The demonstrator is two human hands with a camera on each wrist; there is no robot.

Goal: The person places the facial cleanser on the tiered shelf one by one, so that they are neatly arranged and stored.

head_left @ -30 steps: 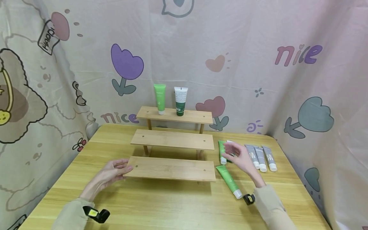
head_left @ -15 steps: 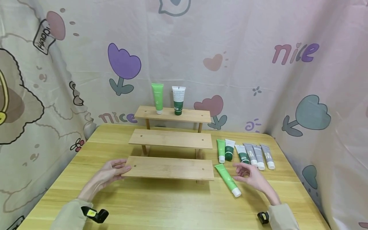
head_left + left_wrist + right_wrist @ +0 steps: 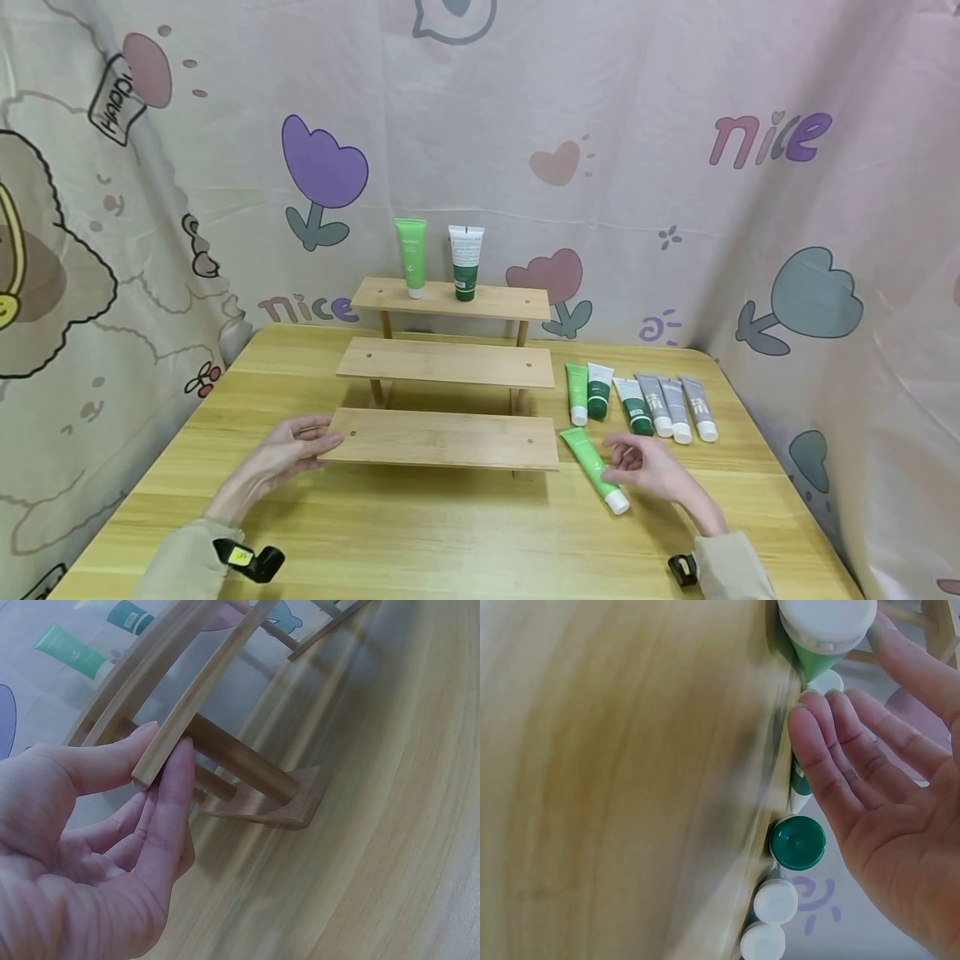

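Note:
In the head view, my left hand (image 3: 281, 458) pinches the left end of the lowest board of a three-tier wooden display shelf (image 3: 450, 437). The left wrist view shows the thumb on top of the board's edge (image 3: 202, 697) and fingers beneath. My right hand (image 3: 648, 471) hovers beside a light green tube with a white cap (image 3: 585, 457), which lies slanted on the table. From the right wrist, the hand's fingers (image 3: 825, 761) are loosely bent just under the tube's white cap (image 3: 829, 619), the thumb on its other side; no grip shows.
On the top board stand a green tube (image 3: 412, 254) and a white-and-dark-green tube (image 3: 466, 260). Behind my right hand lie another green tube (image 3: 577, 392), two white-and-dark-green tubes (image 3: 598, 387) and several grey tubes (image 3: 699, 408). A patterned curtain (image 3: 637, 167) hangs around the wooden table (image 3: 420, 542).
My right hand has come toward me and right, away from the back tubes, then slightly left to the slanted green tube. My left hand keeps its hold on the board.

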